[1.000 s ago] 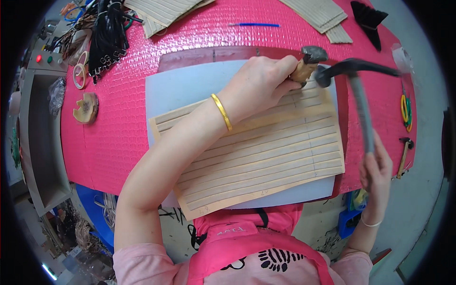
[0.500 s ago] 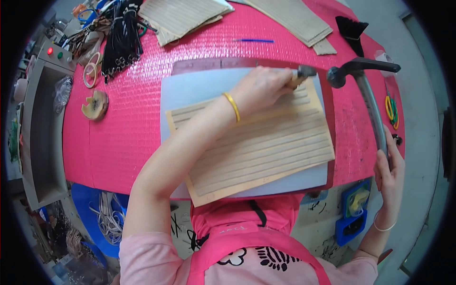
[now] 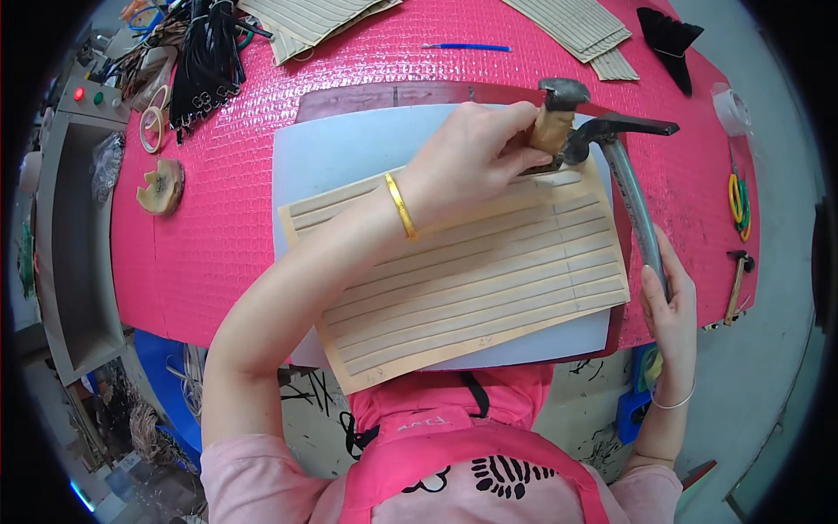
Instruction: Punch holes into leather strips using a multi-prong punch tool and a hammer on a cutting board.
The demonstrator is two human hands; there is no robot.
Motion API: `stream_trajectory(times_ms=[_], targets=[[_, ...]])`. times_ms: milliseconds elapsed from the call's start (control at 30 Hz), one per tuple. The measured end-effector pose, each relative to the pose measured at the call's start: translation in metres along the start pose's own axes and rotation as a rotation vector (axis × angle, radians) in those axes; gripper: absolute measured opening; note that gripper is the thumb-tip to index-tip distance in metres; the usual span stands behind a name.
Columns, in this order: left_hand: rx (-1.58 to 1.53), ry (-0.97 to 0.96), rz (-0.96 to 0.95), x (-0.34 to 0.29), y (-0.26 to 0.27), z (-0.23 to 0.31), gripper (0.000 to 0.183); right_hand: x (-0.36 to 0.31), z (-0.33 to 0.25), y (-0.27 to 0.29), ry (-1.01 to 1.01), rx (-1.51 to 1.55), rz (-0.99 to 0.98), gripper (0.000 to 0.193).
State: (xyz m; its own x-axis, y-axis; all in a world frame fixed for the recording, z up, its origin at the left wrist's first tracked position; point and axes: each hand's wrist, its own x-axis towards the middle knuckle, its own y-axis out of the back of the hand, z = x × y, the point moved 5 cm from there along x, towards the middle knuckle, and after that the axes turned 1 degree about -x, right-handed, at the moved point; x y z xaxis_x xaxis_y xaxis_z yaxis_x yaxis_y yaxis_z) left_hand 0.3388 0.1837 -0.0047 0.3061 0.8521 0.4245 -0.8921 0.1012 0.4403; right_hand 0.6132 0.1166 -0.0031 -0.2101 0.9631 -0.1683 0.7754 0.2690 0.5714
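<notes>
Upright in my left hand (image 3: 463, 157) is a punch-like tool (image 3: 552, 131) with a wooden handle and a dark metal cap. Its lower end is mostly hidden by my fingers, near the upper right corner of a tan sheet (image 3: 471, 288) lined with parallel strips. A hammer (image 3: 633, 196) with a grey handle is gripped low down by my right hand (image 3: 672, 301). The hammer's dark head is just right of the tool's handle; whether they touch, I cannot tell. Under the sheet lies a white board (image 3: 323, 157), itself on a dark red mat (image 3: 349, 105).
Striped sheets (image 3: 323, 22) and another stack (image 3: 576, 31) lie at the back, with a blue pen (image 3: 471, 47) between. A black brush (image 3: 670, 44), scissors (image 3: 740, 205) and a small hammer (image 3: 736, 284) are on the right. Left are a tape roll (image 3: 160, 188) and black cords (image 3: 205, 74).
The hammer and my right hand have moved left, bringing the head close to the tool. My left hand now holds the tool more upright. The whole view has shifted slightly.
</notes>
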Motion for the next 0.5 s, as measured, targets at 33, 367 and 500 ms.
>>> stream_trajectory(times_ms=[33, 367, 500], targets=[[-0.01, 0.002, 0.013, -0.001, -0.002, -0.002, 0.02, 0.001, 0.004, -0.003, -0.049, -0.021, -0.035, 0.046], [0.067, -0.052, 0.049, 0.001, -0.006, -0.01, 0.02, 0.004, 0.004, -0.004, -0.019, 0.02, 0.002, 0.049], [0.088, -0.073, 0.03, -0.001, -0.008, -0.009, 0.02, 0.001, 0.024, -0.002, -0.023, 0.035, 0.002, 0.049]])
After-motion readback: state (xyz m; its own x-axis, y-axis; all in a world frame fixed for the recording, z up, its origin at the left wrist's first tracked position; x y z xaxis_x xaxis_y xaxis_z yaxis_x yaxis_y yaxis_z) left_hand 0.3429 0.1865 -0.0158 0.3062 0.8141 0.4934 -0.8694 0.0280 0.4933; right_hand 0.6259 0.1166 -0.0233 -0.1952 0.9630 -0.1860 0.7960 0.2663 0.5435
